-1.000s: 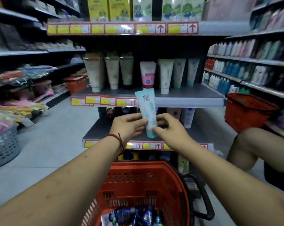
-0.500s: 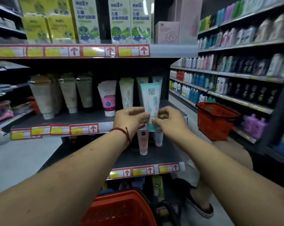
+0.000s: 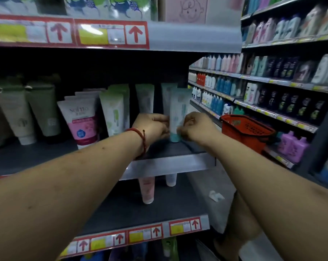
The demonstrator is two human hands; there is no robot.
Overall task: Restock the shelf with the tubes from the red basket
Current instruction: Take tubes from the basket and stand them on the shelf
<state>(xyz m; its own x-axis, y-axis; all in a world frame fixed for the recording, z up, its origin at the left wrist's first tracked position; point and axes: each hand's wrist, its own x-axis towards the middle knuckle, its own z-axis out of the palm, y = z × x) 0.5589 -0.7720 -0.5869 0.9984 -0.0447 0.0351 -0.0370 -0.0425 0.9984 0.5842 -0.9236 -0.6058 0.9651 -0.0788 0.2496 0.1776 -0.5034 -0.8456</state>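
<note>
A pale teal tube stands cap-down at the right end of the middle shelf, in front of similar tubes. My left hand, with a red cord on the wrist, pinches the tube's lower left side. My right hand pinches its lower right side. The tube's cap touches or nearly touches the shelf board. The red basket that I carry is out of view.
Green-white tubes, a pink tube and grey-green tubes line the same shelf. Below stand a pink tube and a white one. Another red basket sits on the right aisle's shelf, bottles above it.
Both hands carried the teal tube up from over the basket and forward onto the middle shelf's right end. The view rose and closed in; my basket dropped out of sight.
</note>
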